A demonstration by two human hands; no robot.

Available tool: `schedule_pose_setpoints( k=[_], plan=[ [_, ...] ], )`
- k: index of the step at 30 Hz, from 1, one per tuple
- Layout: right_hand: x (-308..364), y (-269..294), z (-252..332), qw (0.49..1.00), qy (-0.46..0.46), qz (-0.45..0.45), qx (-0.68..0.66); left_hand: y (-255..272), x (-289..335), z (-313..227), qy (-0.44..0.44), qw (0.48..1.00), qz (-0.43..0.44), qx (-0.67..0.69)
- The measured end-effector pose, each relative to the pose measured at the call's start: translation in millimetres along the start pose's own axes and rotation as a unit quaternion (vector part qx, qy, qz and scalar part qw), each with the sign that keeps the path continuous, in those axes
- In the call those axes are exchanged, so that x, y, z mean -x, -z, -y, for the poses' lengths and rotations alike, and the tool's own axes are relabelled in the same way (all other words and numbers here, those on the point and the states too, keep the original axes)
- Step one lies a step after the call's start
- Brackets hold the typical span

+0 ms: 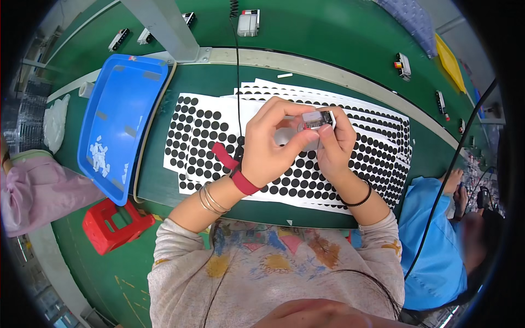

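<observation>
Between both hands, above the sheets, I hold a small boxy device [314,119] with a clear or whitish shell, a black part and a bit of red. My left hand [269,146] grips its left side with thumb and fingers. On the other side my right hand [338,145] pinches it, the thumb near its front edge. Part of the device is hidden by my fingers. Beneath my hands lie overlapping white sheets [229,106] covered with rows of round black stickers [292,192]. A red band and bracelets circle my left wrist; a dark beaded bracelet is on the right.
A blue tray [117,82] with small white pieces [99,156] stands at left, above a red stool [112,227]. Beyond a pale rail, similar devices [249,23] sit on a green surface. A grey post [164,27] and hanging black cable [237,71] rise nearby. People sit on both sides.
</observation>
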State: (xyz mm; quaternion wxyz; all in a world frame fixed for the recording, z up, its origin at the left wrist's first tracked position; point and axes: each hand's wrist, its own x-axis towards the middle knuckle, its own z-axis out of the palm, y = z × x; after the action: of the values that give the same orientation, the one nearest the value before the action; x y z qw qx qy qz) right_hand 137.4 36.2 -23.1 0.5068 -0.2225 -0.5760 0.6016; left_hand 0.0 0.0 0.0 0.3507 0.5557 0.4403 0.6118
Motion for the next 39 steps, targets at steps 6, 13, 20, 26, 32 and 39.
schedule_pose_setpoints(
  k=[6,13,20,26,32,39],
  plan=[
    [-10,-4,7,0.999,-0.047,0.013,0.006,6,-1,-4,0.053,0.998,0.019,0.02],
    [-158,83,-41,0.897,-0.06,-0.159,0.408,18,-6,17,-0.084,0.952,0.016,-0.293],
    [-154,134,-25,0.546,-0.039,-0.169,0.82,-4,3,11,-0.169,0.87,0.219,-0.408],
    [31,-3,103,0.883,-0.165,0.35,0.267,23,7,32,-0.123,0.823,0.224,-0.507],
    [358,41,-4,0.771,-0.153,-0.388,-0.481,-1,3,18,-0.145,0.845,0.247,-0.452],
    [502,18,-133,0.46,-0.469,-0.745,-0.114,9,3,7,-0.079,0.843,0.292,-0.444]
  ],
)
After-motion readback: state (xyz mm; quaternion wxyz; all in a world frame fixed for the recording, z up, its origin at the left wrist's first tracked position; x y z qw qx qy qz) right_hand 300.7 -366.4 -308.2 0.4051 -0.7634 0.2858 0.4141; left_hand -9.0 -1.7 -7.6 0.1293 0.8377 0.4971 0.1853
